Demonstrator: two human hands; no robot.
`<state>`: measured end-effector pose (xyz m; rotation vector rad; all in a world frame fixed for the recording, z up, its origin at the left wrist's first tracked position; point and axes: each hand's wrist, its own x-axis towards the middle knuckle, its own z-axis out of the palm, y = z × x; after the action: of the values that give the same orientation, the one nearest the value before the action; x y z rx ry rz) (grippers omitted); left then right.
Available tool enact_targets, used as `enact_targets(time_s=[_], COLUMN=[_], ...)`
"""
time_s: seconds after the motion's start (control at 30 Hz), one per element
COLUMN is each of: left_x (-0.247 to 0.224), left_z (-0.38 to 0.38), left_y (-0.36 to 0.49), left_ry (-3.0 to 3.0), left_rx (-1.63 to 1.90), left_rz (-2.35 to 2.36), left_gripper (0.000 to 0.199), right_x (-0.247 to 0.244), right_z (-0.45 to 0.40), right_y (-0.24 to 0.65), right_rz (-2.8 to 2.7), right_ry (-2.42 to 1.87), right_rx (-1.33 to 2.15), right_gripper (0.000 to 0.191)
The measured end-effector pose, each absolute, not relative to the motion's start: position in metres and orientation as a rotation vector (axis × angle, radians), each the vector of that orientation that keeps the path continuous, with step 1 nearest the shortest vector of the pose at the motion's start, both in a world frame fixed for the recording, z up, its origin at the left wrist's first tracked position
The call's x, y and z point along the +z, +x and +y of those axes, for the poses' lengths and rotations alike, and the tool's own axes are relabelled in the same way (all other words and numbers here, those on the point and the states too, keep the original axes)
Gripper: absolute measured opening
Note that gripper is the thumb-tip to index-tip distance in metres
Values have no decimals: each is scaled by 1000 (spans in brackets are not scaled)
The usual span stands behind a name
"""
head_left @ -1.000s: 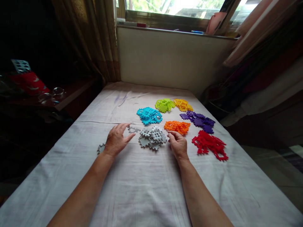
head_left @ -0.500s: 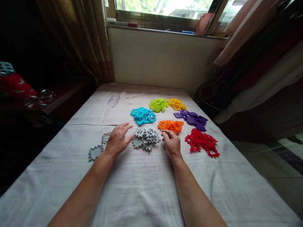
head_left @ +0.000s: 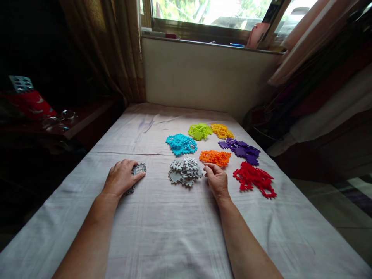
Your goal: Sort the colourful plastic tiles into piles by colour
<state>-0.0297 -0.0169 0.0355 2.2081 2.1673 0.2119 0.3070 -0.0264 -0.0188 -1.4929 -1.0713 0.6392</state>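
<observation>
My left hand (head_left: 122, 178) lies at the left over two grey toothed pieces; its thumb and fingers are around the edge of the square grid piece (head_left: 139, 169). The other grey piece (head_left: 130, 190) is mostly hidden under the palm. My right hand (head_left: 216, 180) rests with curled, closed fingers just right of the grey pile (head_left: 185, 172); whatever its fingertips may hold is too small to make out. Just beyond it lies the orange pile (head_left: 215, 157). The blue pile (head_left: 181, 145) sits behind the grey one.
Further piles lie on the pale cloth (head_left: 168, 232): green (head_left: 200, 131), yellow (head_left: 222, 131), purple (head_left: 240, 150) and red (head_left: 255, 179). Glasses (head_left: 59, 119) and a red patterned container (head_left: 31, 104) stand on a dark surface at the left.
My left hand has moved left, away from the grey pile, and come down over the separate grey pieces. My right hand keeps its place beside the pile. The view has shifted slightly.
</observation>
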Motion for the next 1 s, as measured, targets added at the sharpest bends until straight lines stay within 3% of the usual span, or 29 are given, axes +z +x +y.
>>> enact_targets(time_s=[0.33, 0.57, 0.63, 0.73, 0.9, 1.0], left_x=[22, 14, 18, 30, 41, 39], left_z=[-24, -27, -25, -25, -36, -45], left_y=[49, 80, 65, 26, -48, -68], left_ry=[2386, 2447, 2443, 2383, 2102, 2052], left_rx=[762, 747, 753, 691, 207, 77], left_rz=[1699, 1659, 1700, 1848, 2118, 2109], left_gripper=[44, 61, 58, 52, 74, 75], right_x=[-20, -19, -19, -21, -23, -23], right_z=[-26, -25, -25, -25, -25, -25], right_y=[306, 306, 306, 306, 307, 307], right_rz=[-1115, -1117, -1122, -1131, -1126, -1145], right_ry=[-1511, -1506, -1507, -1515, -1513, -1509], right_rx=[632, 631, 622, 614, 615, 602], right_gripper=[37, 36, 36, 37, 37, 36])
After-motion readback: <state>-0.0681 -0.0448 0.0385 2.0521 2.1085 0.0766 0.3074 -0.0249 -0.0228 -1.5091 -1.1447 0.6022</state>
